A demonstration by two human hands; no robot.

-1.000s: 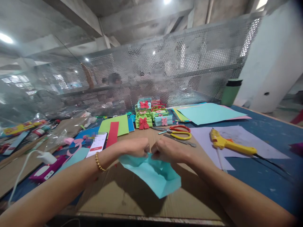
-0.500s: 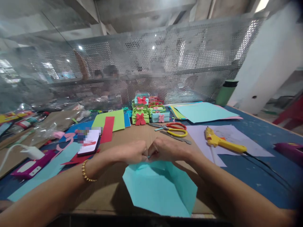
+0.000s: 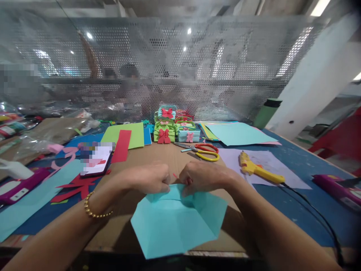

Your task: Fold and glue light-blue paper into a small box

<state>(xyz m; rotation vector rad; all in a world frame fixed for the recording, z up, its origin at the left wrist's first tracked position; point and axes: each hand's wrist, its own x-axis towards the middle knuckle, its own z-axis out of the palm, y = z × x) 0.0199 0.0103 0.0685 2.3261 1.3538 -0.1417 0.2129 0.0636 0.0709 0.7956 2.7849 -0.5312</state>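
A sheet of turquoise paper (image 3: 176, 226) with folded creases lies near the table's front edge, its sides raised. My left hand (image 3: 153, 177) pinches its far edge, fingers curled over the fold. A short way to the right, my right hand (image 3: 199, 177) grips the same edge, closed in a fist-like hold. Between the two hands a strip of folded paper shows. Scissors (image 3: 207, 150) with red and yellow handles rest just beyond my right hand. Small paper bags with bows (image 3: 164, 134) are stacked farther back.
To the right, a yellow glue gun (image 3: 261, 171) lies on a pale lilac sheet (image 3: 290, 175). At left are a phone (image 3: 97, 160), a red paper strip (image 3: 122, 146), red scraps and a purple power strip (image 3: 25, 186). A green bottle (image 3: 266, 114) stands at the back right.
My hands have moved apart along the paper's far edge, showing the fold between them. The paper has shifted slightly left in view, and the camera view has tilted a little.
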